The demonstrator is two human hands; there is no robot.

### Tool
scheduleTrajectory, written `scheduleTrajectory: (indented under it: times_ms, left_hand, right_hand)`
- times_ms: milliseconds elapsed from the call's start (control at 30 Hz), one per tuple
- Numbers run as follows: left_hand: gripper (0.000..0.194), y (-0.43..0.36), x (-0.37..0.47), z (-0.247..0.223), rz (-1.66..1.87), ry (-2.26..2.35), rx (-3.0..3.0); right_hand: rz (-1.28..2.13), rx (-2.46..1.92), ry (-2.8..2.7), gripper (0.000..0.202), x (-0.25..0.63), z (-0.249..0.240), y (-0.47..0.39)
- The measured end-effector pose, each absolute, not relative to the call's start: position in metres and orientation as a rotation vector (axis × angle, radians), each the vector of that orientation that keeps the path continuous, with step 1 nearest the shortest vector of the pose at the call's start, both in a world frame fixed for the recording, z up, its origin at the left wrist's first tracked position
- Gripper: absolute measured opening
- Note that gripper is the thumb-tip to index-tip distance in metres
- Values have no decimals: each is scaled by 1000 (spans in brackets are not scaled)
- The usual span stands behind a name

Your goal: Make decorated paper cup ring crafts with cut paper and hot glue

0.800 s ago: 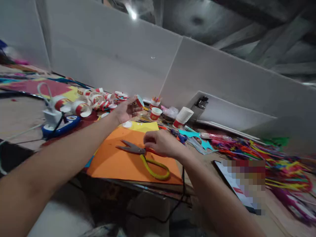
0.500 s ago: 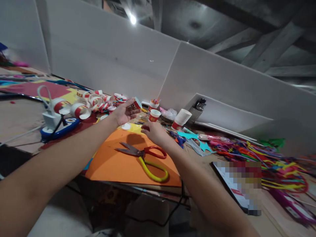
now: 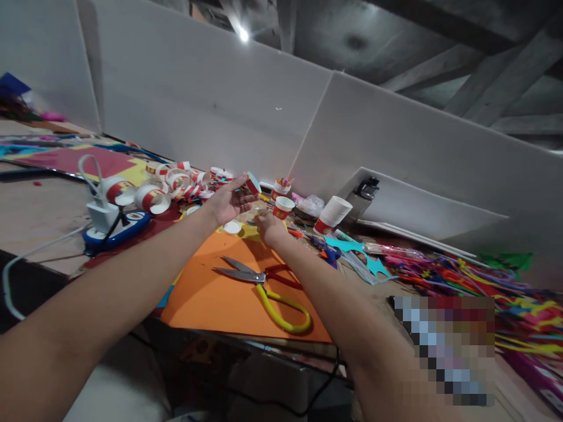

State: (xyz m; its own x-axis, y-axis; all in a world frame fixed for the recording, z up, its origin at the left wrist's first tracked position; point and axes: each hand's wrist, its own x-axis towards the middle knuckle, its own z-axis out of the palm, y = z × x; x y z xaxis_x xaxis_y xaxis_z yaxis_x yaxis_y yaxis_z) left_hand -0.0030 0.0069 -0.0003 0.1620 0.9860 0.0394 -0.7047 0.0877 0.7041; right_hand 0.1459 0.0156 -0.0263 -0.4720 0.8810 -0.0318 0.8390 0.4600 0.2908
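My left hand [image 3: 227, 203] is stretched out palm-up over the table and pinches a small red-and-white paper cup piece [image 3: 253, 183] at its fingertips. My right hand [image 3: 268, 226] rests just right of it, knuckles toward me, fingers curled down at the far edge of the orange paper sheet [image 3: 206, 293]; whether it holds anything is hidden. Scissors [image 3: 264, 280] with a red and a yellow handle lie open on the orange sheet, apart from both hands. A white disc [image 3: 231, 227] lies under my left hand. A small red cup [image 3: 282, 207] stands just beyond my right hand.
A pile of cut cup rings [image 3: 176, 179] lies at the back left, beside a white charger on a blue power strip [image 3: 109, 225]. A stack of white cups [image 3: 334, 212], a blue glue gun [image 3: 326, 253], a cyan cutout [image 3: 372, 265] and tangled pipe cleaners [image 3: 484, 275] fill the right. White boards wall the back.
My right hand let go of the scissors' handles and moved away from me to the sheet's far edge. The scissors stay on the orange paper. My left hand keeps the cup piece.
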Motion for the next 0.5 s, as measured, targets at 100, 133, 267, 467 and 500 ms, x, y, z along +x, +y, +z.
scheduleTrajectory:
  times_ms: [100,133,267,467,500]
  left_hand:
    - [27,5,-3,1,1342,531,667]
    - [27,5,-3,2,1341,535,665]
    - [26,4,-3,2,1335,534,674]
    - [23,4,-3,2,1337,532,674]
    - [23,4,-3,2,1336,529,674]
  right_hand:
    - [407,1438,2542,37,146,-25,11]
    - [423,1415,2539,37,145,-25,10]
    - [472,1340,2519,36,143,-25,12]
    - [507,1255,2538,37,142,-30,18]
    - [508,1241,2542,36,142,-32,19]
